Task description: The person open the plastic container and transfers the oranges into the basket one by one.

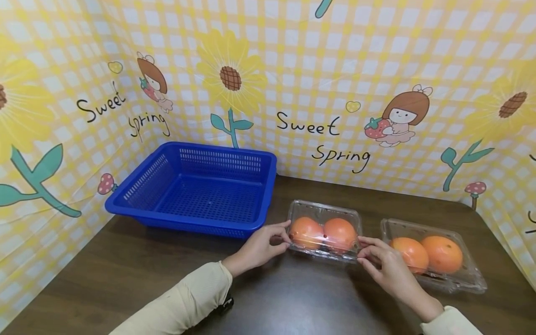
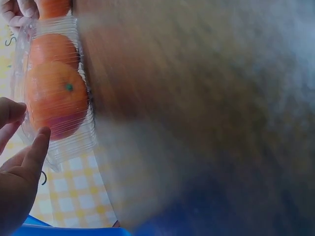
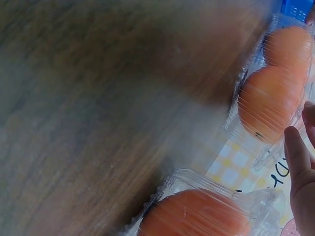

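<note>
Two oranges (image 1: 340,232) lay inside one clear container (image 1: 322,254); left hand (image 1: 264,245) and right hand (image 1: 389,267) pinched its opposite ends between thumb and fingers, each grip nearly closed.

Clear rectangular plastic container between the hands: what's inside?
The clear rectangular plastic container holds two round orange fruits, side by side. In the left wrist view, one shows a green spot. The container floor directly beneath the fruits is covered by them and can't be seen.

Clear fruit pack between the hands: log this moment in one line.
clear fruit pack: two orange fruits inside; left hand: holds left end; right hand: holds right end; second pack: at right; blue basket: at left
</note>
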